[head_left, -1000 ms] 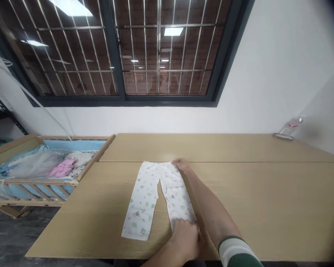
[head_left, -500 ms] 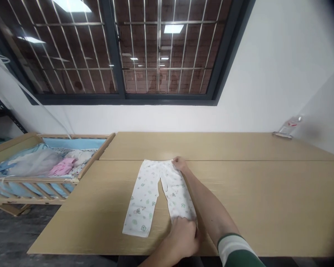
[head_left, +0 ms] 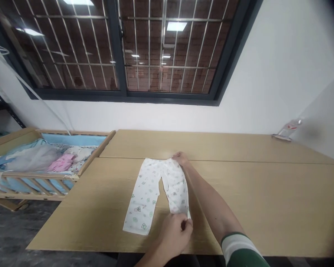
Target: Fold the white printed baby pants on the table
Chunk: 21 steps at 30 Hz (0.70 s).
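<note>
White pants (head_left: 144, 193) lie with one leg between hands (head_left: 174, 233) (head_left: 180, 158).

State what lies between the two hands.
In the head view, one leg of the white printed pants lies between the left hand and the right hand.

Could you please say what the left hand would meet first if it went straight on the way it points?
Past the trouser leg it touches, the left hand would probably meet the right forearm first; relative height is unclear.
</note>
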Tool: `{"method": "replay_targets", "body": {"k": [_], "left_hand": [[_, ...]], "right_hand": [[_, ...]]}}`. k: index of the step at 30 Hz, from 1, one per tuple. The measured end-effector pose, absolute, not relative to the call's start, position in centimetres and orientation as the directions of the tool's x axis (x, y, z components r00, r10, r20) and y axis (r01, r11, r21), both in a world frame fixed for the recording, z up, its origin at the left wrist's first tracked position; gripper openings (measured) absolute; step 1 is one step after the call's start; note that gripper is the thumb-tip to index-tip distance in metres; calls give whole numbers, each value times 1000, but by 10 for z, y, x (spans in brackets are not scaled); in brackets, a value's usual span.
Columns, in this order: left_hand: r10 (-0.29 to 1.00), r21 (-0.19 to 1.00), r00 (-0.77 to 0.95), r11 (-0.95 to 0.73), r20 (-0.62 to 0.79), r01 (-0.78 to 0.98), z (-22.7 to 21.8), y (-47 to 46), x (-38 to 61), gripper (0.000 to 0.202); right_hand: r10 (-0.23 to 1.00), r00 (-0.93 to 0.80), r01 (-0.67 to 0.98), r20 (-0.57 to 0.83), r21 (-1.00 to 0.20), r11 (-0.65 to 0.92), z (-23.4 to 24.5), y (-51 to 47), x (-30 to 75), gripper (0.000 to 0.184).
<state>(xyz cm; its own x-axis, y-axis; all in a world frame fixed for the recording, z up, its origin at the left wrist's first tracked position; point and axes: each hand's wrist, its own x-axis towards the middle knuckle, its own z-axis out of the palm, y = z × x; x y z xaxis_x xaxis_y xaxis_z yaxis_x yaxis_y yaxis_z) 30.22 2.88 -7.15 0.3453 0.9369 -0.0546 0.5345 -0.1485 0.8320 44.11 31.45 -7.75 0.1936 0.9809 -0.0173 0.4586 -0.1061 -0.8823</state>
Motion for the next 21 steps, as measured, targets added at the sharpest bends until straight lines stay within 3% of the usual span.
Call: {"method": "replay_targets", "body": {"k": [5,10,15,21], "left_hand": [[977,953,209,-35,-31,302,-70,13,245,42],[981,967,153,78,-118,241,-101,-6,186,52],[993,907,19,102,-120,409,-132,-13,139,53],[994,696,-52,106,-98,710,-137,-10,117,42]], "right_hand": [[983,174,399,-61,-908,-127,-57,329,405,21],[984,174,423,-40,-899,-111,-63,335,345,23],[985,174,514,4,-853,-88,-81,330,296,19],[988,153,650,36,-756,-74,-93,330,268,14]]}}
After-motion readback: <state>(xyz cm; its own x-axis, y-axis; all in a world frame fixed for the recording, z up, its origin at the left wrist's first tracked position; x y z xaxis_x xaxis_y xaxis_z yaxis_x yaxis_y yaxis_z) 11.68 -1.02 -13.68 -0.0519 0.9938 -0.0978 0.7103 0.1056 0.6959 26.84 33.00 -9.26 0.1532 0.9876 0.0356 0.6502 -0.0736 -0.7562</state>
